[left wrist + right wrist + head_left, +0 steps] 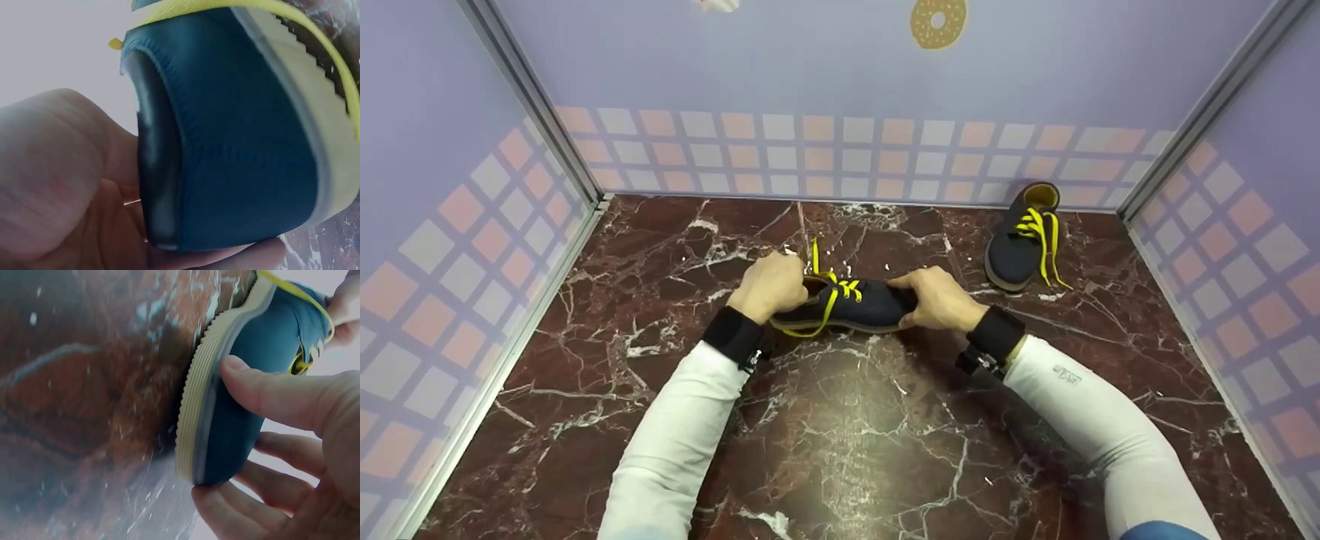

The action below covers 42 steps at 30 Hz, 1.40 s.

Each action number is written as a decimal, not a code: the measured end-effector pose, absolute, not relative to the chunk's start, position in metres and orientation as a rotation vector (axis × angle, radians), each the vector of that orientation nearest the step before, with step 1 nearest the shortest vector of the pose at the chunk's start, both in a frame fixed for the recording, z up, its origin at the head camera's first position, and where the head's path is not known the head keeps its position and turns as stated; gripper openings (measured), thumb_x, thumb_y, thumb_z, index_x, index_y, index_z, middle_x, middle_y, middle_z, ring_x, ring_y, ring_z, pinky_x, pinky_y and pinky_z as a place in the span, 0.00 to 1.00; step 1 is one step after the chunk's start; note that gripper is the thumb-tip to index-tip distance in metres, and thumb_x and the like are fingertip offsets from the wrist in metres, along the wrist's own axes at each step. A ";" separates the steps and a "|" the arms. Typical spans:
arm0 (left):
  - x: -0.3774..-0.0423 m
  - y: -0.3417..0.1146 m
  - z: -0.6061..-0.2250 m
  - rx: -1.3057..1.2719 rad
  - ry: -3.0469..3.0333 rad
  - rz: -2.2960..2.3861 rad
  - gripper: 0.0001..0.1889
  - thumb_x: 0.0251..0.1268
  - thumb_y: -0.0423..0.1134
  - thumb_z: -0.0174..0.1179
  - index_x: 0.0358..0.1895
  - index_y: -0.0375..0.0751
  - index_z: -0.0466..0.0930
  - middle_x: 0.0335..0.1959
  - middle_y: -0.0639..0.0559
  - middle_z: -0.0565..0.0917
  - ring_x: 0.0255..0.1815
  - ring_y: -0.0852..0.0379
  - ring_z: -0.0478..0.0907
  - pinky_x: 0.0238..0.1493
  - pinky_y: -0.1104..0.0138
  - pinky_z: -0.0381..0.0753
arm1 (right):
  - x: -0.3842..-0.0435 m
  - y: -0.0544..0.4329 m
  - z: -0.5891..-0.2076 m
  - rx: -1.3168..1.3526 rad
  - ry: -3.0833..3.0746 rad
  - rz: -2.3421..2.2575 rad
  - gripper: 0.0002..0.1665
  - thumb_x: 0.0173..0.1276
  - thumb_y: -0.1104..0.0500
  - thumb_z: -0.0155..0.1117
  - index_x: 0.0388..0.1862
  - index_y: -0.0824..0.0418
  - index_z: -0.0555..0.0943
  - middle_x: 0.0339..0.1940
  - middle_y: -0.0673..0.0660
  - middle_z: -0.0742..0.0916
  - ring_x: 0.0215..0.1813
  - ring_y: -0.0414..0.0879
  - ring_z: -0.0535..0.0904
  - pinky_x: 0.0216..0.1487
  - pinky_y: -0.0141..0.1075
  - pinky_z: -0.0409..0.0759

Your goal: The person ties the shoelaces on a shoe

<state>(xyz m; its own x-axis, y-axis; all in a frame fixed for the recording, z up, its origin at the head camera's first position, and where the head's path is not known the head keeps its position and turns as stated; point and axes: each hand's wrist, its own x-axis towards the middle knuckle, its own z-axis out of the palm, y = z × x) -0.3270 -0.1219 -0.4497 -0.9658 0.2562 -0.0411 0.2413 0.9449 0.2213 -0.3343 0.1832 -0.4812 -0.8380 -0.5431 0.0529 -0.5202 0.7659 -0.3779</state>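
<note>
While only the head view shows the far lace-up shoe point(1006, 259), beyond the right fingers, the right wrist view reveals the ridged, cream sole point(194, 416) of the near lace-up shoe point(881, 304), which lies between both hands' fingers. The left hand point(771, 285) grasps its stitched heel; the right hand point(941, 298) grips its rounded toe. Flat yellow laces point(850, 289) trail beside the left fingers.

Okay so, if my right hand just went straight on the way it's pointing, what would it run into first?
The dark shoe: your right hand is holding its toe. Beyond, roughly along that line, your left hand seems next, at the heel, though exact depth is unclear.
</note>
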 end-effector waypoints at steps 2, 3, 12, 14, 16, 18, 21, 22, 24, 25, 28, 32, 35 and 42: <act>-0.322 -0.123 -0.448 0.434 3.020 0.327 0.06 0.61 0.35 0.64 0.32 0.35 0.85 0.42 0.30 0.93 0.45 0.28 0.91 0.50 0.38 0.91 | -0.338 0.185 -0.483 -0.902 2.905 -0.598 0.43 0.52 0.64 0.88 0.71 0.63 0.88 0.64 0.67 0.93 0.65 0.65 0.91 0.70 0.58 0.88; -0.319 -0.123 -0.447 0.463 3.015 0.321 0.06 0.61 0.34 0.64 0.29 0.36 0.83 0.41 0.31 0.93 0.45 0.28 0.91 0.51 0.38 0.91 | -0.339 0.186 -0.484 -0.917 2.912 -0.602 0.42 0.53 0.65 0.87 0.70 0.64 0.88 0.64 0.67 0.93 0.66 0.65 0.91 0.70 0.58 0.87; -0.296 -0.107 -0.441 0.595 2.774 0.468 0.18 0.67 0.34 0.61 0.19 0.52 0.69 0.28 0.47 0.85 0.30 0.48 0.81 0.40 0.56 0.88 | -0.352 0.187 -0.501 -0.966 3.051 -0.708 0.36 0.57 0.76 0.62 0.66 0.65 0.90 0.70 0.71 0.89 0.68 0.72 0.89 0.73 0.61 0.86; -0.291 -0.098 -0.443 0.638 2.707 0.535 0.22 0.73 0.37 0.62 0.17 0.54 0.67 0.22 0.54 0.78 0.25 0.54 0.75 0.32 0.63 0.79 | -0.354 0.184 -0.505 -0.954 3.074 -0.727 0.34 0.59 0.76 0.60 0.65 0.64 0.91 0.70 0.71 0.89 0.68 0.72 0.89 0.72 0.61 0.87; -0.286 -0.089 -0.445 0.685 2.655 0.591 0.25 0.77 0.41 0.63 0.16 0.55 0.68 0.18 0.58 0.75 0.21 0.58 0.73 0.28 0.67 0.73 | -0.355 0.181 -0.506 -0.944 3.079 -0.747 0.33 0.61 0.75 0.60 0.64 0.64 0.91 0.69 0.71 0.90 0.68 0.71 0.89 0.72 0.60 0.87; -0.281 -0.079 -0.447 0.701 2.619 0.635 0.27 0.79 0.45 0.65 0.15 0.55 0.70 0.16 0.60 0.75 0.19 0.60 0.73 0.25 0.67 0.71 | -0.357 0.177 -0.506 -0.942 3.077 -0.756 0.31 0.63 0.74 0.61 0.64 0.64 0.91 0.69 0.70 0.90 0.67 0.70 0.90 0.71 0.60 0.88; -0.274 -0.066 -0.448 0.718 2.635 0.645 0.26 0.78 0.47 0.67 0.16 0.54 0.72 0.17 0.58 0.78 0.20 0.58 0.76 0.27 0.65 0.74 | -0.360 0.172 -0.505 -0.951 3.072 -0.751 0.31 0.65 0.74 0.60 0.65 0.63 0.91 0.68 0.69 0.91 0.67 0.69 0.90 0.70 0.60 0.88; -0.273 -0.063 -0.449 0.725 2.656 0.630 0.25 0.77 0.48 0.66 0.17 0.54 0.71 0.19 0.56 0.78 0.21 0.56 0.77 0.28 0.63 0.74 | -0.361 0.170 -0.505 -0.956 3.071 -0.751 0.31 0.65 0.74 0.60 0.65 0.63 0.91 0.68 0.69 0.91 0.67 0.69 0.90 0.71 0.60 0.88; -0.270 -0.058 -0.449 0.718 2.684 0.622 0.23 0.77 0.47 0.66 0.18 0.53 0.71 0.23 0.52 0.81 0.24 0.53 0.80 0.30 0.60 0.77 | -0.363 0.169 -0.505 -0.963 3.072 -0.746 0.31 0.65 0.75 0.59 0.65 0.63 0.92 0.67 0.69 0.91 0.67 0.69 0.90 0.71 0.60 0.88; -0.270 -0.056 -0.450 0.715 2.695 0.615 0.23 0.76 0.47 0.66 0.19 0.53 0.71 0.24 0.50 0.82 0.26 0.51 0.81 0.31 0.59 0.78 | -0.363 0.168 -0.505 -0.960 3.070 -0.747 0.32 0.64 0.75 0.59 0.65 0.62 0.92 0.67 0.69 0.92 0.67 0.69 0.90 0.71 0.59 0.88; -0.270 -0.055 -0.452 0.705 2.705 0.610 0.23 0.77 0.48 0.65 0.20 0.52 0.71 0.26 0.49 0.83 0.28 0.49 0.82 0.33 0.57 0.80 | -0.363 0.169 -0.505 -0.954 3.059 -0.759 0.33 0.63 0.76 0.60 0.65 0.63 0.91 0.68 0.69 0.91 0.67 0.69 0.90 0.71 0.60 0.87; -0.273 -0.061 -0.456 0.659 2.742 0.637 0.25 0.78 0.51 0.66 0.18 0.49 0.77 0.21 0.52 0.82 0.24 0.52 0.82 0.31 0.60 0.77 | -0.358 0.171 -0.503 -0.948 3.050 -0.796 0.29 0.65 0.74 0.62 0.64 0.64 0.91 0.66 0.68 0.92 0.66 0.68 0.91 0.71 0.59 0.88; -0.276 -0.069 -0.459 0.556 2.674 0.781 0.26 0.83 0.53 0.63 0.23 0.43 0.87 0.20 0.52 0.89 0.21 0.55 0.87 0.28 0.63 0.82 | -0.348 0.175 -0.499 -0.892 3.090 -0.839 0.22 0.69 0.68 0.64 0.58 0.63 0.94 0.57 0.64 0.96 0.57 0.63 0.94 0.62 0.57 0.91; -0.292 -0.084 -0.472 0.207 2.240 1.255 0.37 0.94 0.59 0.44 0.32 0.34 0.90 0.20 0.46 0.89 0.19 0.52 0.90 0.21 0.63 0.88 | -0.315 0.191 -0.481 -0.551 2.857 -1.236 0.25 0.78 0.50 0.66 0.20 0.58 0.89 0.16 0.52 0.88 0.21 0.48 0.83 0.29 0.38 0.78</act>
<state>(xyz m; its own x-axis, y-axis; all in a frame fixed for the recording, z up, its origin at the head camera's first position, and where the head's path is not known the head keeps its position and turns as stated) -0.2917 -0.0840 -0.4724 -0.8322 0.3900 -0.3941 -0.1325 0.5503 0.8244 -0.3149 0.1905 -0.4811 -0.9390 -0.3077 0.1537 -0.3228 0.6335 -0.7032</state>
